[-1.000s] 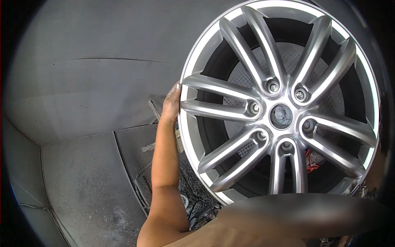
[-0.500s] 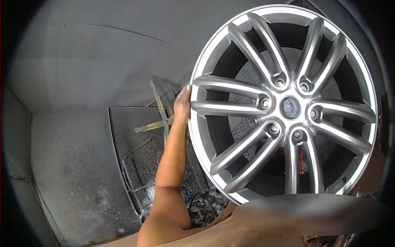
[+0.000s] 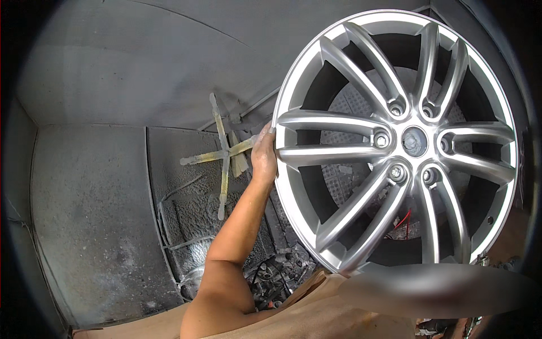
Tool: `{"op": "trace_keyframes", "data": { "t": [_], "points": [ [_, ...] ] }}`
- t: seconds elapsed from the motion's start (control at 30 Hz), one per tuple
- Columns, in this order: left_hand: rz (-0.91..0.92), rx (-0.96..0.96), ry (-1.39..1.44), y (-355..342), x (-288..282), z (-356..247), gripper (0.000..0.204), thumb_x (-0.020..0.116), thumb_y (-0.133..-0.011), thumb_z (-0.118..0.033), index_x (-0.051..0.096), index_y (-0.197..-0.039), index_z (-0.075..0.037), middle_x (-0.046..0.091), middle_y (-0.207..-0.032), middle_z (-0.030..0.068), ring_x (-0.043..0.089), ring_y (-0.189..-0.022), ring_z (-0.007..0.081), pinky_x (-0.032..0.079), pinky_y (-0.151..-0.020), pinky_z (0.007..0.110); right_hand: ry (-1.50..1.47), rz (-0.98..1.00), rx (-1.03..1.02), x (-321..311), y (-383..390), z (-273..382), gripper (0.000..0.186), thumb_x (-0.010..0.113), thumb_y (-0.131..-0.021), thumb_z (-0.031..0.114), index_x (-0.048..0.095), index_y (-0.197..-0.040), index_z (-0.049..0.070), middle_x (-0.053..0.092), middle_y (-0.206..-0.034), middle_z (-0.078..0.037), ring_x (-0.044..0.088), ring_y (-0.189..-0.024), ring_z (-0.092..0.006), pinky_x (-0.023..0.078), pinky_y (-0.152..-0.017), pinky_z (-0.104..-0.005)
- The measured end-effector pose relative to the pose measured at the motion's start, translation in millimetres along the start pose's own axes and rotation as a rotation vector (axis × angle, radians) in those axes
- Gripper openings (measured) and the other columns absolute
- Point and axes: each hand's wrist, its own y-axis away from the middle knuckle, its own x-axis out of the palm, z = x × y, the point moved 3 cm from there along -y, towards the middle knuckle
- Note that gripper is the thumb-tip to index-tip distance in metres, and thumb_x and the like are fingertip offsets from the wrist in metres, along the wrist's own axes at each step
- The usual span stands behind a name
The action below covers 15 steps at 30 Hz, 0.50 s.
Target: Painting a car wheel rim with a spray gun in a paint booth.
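A large silver alloy wheel rim (image 3: 411,163) with paired spokes fills the right half of the view, its face turned toward me. My left hand (image 3: 263,156) is closed on the rim's left edge, with that arm reaching up from the bottom. Bolt holes ring the round centre recess, and a grey perforated disc (image 3: 339,113) shows behind the spokes. I cannot see my right hand; a blurred patch covers the lower right, over the wheel's bottom edge.
Left of my hand stands a cross-shaped stand (image 3: 203,157) with crusted, yellowish arms. Grey panels (image 3: 96,214) and a grey wall (image 3: 141,73) lie beyond. Cluttered dark parts (image 3: 276,277) sit below my forearm. Something thin and red (image 3: 403,219) shows between the lower spokes.
The wheel has turned slightly anticlockwise and shifted a little right in view. My left hand has stayed on its edge, and more of the cross-shaped stand is visible.
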Motion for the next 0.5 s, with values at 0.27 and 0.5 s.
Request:
{"op": "trace_keyframes", "data": {
  "t": [0.27, 0.5],
  "points": [
    [0.015, 0.080, 0.098, 12.8, 0.9, 6.8, 0.049, 0.034, -0.097, -0.017, 0.039, -0.139, 0.008, 0.051, -0.132, 0.0176, 0.049, -0.122, 0.0222, 0.035, -0.106, 0.032, -0.087, -0.099, -0.055, 19.2, 31.8, -47.5, 0.054, 0.071, -0.084, 0.023, 0.053, -0.123, -0.009, 0.063, -0.081, -0.010, 0.061, -0.071, -0.0155, 0.049, -0.064, -0.0276],
    [0.165, 0.188, 0.132, 21.9, -0.9, 7.5, 0.051, 0.032, -0.099, -0.018, 0.034, -0.143, 0.008, 0.044, -0.141, 0.0181, 0.041, -0.131, 0.0238, 0.027, -0.112, 0.032, -0.165, -0.171, -0.094, 42.2, 52.0, -90.3, 0.052, 0.070, -0.084, 0.023, 0.053, -0.123, -0.008, 0.063, -0.080, -0.009, 0.061, -0.071, -0.0150, 0.049, -0.064, -0.0272]
  ]
}}
